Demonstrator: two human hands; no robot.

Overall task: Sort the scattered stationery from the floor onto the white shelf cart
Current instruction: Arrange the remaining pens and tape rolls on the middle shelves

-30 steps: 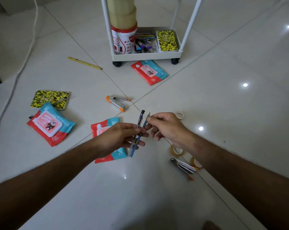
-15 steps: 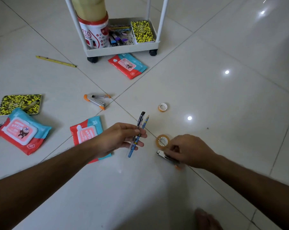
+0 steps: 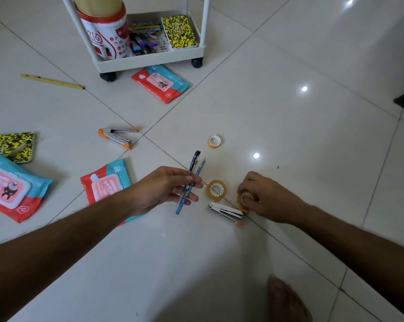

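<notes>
Head view, looking down at a tiled floor (image 3: 289,126). The left hand (image 3: 160,190) is held above the floor with its forearm reaching in from the lower left; its fingers (image 3: 191,180) are curled round a black pen (image 3: 193,162) and a blue pencil (image 3: 188,194), which lie side by side and point up and away. The right hand (image 3: 266,198) is lowered to the floor, forearm entering from the lower right, and its fingers pinch a tape roll (image 3: 242,201) that is largely covered by them. Just beside it lie a second tape roll (image 3: 216,190) and a silver stapler (image 3: 226,211) with orange ends; whether the hand touches the stapler cannot be told. A smaller tape roll (image 3: 214,141) lies farther off.

The white shelf cart (image 3: 149,59) stands at the top, its upper part cut off; the bottom tray holds a red-and-white canister (image 3: 105,38), a yellow patterned notebook (image 3: 179,31) and small items too blurred to name. Scattered on the floor: three wipes packs (image 3: 160,83) (image 3: 105,182) (image 3: 10,187), another stapler (image 3: 117,137), a yellow pencil (image 3: 52,82), and a second notebook (image 3: 10,146) cut off at the left edge. A bare foot (image 3: 287,300) shows at the bottom edge.
</notes>
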